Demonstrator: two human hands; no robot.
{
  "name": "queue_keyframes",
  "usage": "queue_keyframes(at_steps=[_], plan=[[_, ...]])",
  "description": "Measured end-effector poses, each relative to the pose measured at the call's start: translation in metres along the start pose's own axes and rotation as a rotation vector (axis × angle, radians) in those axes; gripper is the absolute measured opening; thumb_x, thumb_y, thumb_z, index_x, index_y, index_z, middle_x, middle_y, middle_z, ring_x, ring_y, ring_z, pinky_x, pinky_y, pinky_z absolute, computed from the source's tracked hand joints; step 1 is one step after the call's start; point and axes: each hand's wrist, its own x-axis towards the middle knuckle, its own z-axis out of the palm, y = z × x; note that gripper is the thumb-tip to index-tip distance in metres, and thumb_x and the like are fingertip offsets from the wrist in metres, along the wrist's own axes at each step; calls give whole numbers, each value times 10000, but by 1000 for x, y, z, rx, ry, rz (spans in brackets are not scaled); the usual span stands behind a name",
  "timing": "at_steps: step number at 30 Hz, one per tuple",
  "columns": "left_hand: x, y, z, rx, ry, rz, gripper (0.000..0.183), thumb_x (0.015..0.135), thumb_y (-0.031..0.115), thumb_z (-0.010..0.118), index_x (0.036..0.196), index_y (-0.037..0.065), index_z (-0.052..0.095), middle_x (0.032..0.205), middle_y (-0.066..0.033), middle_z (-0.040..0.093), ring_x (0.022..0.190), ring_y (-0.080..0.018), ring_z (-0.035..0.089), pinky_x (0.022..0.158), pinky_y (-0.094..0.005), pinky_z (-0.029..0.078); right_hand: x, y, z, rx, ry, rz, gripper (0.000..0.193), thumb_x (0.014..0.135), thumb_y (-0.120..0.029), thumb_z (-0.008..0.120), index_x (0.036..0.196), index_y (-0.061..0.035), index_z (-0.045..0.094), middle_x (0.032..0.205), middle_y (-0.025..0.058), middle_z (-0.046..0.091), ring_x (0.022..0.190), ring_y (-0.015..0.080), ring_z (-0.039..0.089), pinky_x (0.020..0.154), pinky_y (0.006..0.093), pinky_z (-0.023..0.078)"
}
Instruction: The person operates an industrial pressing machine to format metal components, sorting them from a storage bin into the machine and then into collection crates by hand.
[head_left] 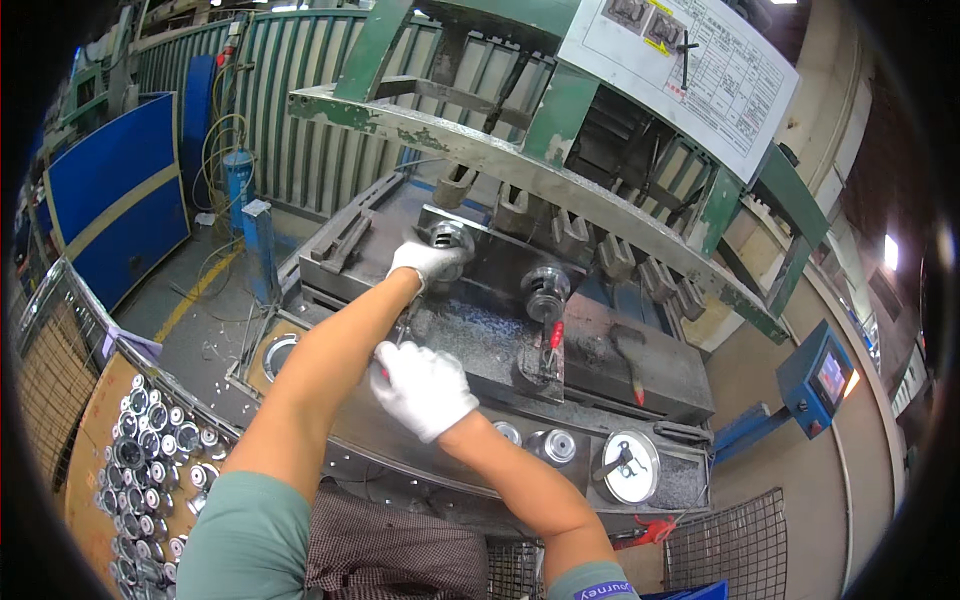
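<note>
My left hand (pixel 426 260), in a white glove, is curled around the near side of a round silver metal part (pixel 452 238) seated in the left fixture of the machine bed. My right hand (pixel 422 388), also gloved in white, is closed at the front edge of the bed. A bit of red shows at its fingertips, like the red grip of the clamp handle on the neighbouring fixture; most of it is hidden. To the right, a second metal part (pixel 546 290) sits in its fixture, with a red-gripped clamp handle (pixel 556 336) in front of it.
Several clamp-like metal blocks (pixel 570 232) hang under the green machine frame (pixel 545 150) above the bed. A brush (pixel 630 360) lies on the chip-covered bed. Finished-looking metal parts (pixel 552 446) and a white round container (pixel 630 466) stand in front. Many parts (pixel 150 450) fill a bin at left.
</note>
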Motion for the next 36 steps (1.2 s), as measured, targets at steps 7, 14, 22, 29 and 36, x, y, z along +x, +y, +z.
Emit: queue_keyframes(at_steps=[7,14,22,29,36], plan=[[-25,27,-1,97,-20,-42,1033,553,368,833,1361,-31,329,1199,-210,609,1039,-290,649,885,-354,531,-3,-2,16,34,37,-6,200,861,-261,579,956,-85,594,730,119,622,631,273,653,584,440,527],[-45,49,-1,531,72,23,975,602,442,793,1356,-21,381,1150,-238,644,1133,-343,609,954,-380,485,-9,2,29,34,75,9,201,823,-259,607,939,-94,607,709,133,619,628,296,651,585,438,533],[-40,55,-13,382,-78,-47,521,699,525,731,862,29,717,786,-94,709,625,-195,678,619,-341,549,-7,6,31,57,105,-25,131,842,-217,576,859,-87,576,704,124,610,617,285,653,572,436,527],[16,5,-5,326,-254,-193,589,745,611,696,949,59,683,855,-68,676,589,-186,624,536,-334,480,0,-4,10,81,205,70,137,829,-249,604,839,-112,596,670,128,580,569,305,614,535,436,511],[0,-12,-68,-186,164,86,671,857,546,607,1237,-7,578,1114,-159,660,1021,-253,624,831,-359,506,104,33,9,-3,554,364,131,840,-142,553,908,-75,642,893,192,606,861,340,616,760,461,489]])
